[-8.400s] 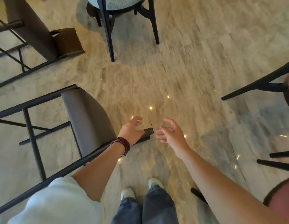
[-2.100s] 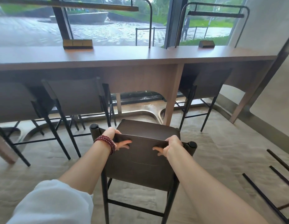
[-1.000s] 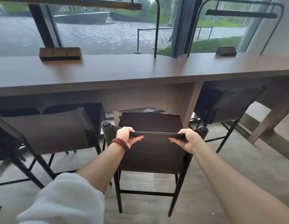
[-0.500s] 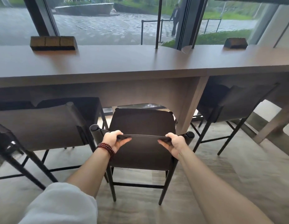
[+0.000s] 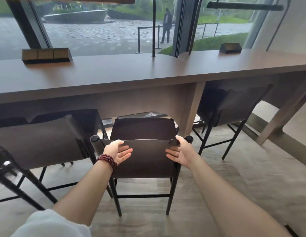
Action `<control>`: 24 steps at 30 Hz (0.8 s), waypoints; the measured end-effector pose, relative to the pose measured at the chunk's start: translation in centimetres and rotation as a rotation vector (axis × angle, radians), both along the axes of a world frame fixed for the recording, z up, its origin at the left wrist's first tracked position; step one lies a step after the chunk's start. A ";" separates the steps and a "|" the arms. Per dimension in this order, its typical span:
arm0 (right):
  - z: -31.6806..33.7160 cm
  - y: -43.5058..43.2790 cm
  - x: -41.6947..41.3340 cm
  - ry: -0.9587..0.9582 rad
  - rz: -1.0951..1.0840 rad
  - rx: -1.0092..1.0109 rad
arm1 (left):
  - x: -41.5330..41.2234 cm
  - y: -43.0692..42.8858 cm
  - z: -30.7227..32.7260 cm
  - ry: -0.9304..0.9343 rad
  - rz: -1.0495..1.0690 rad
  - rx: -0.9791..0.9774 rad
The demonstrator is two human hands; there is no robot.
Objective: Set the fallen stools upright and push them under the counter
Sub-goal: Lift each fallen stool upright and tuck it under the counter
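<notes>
pressing evenly, left hand and right hand with fingers straight against its backrest, should slide the upright stool at 12 o'clock straight under the surface.

Wore a white sleeve on the left upper arm, ending near the elbow. Carried a dark red beaded bracelet, wound in several loops, at the wrist behind the left hand. Left the right forearm bare.
</notes>
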State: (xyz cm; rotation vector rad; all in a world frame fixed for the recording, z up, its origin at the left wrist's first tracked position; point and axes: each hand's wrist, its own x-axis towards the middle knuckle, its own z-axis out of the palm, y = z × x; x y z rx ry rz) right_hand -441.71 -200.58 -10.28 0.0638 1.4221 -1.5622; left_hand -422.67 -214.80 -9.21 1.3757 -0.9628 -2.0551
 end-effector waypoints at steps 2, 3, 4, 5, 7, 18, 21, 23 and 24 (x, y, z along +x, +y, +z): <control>0.9 1.3 0.5 0.019 0.021 -0.011 | -0.2 1.2 0.6 -0.012 -0.079 0.001; 1.3 2.2 0.9 0.028 0.031 -0.015 | -0.4 1.8 0.8 -0.006 -0.124 0.004; 1.7 3.1 1.3 0.033 0.035 -0.024 | -0.8 2.5 1.1 0.008 -0.170 0.005; 2.0 4.0 1.6 0.038 0.041 -0.038 | -1.1 3.2 1.4 0.031 -0.209 0.002; 2.7 6.7 2.2 0.046 0.022 -0.076 | -2.2 5.3 2.0 0.080 -0.300 -0.011; 4.2 26.4 2.7 0.174 -0.342 -0.181 | -7.2 21.4 3.2 0.228 -0.629 -0.214; 4.5 34.0 3.1 0.208 -0.458 -0.171 | -8.8 27.4 4.1 0.249 -0.757 -0.263; 4.5 39.6 3.7 0.232 -0.524 -0.142 | -9.8 32.0 4.6 0.266 -0.786 -0.307; 4.4 42.2 4.0 0.236 -0.554 -0.132 | -10.1 34.0 4.8 0.278 -0.794 -0.312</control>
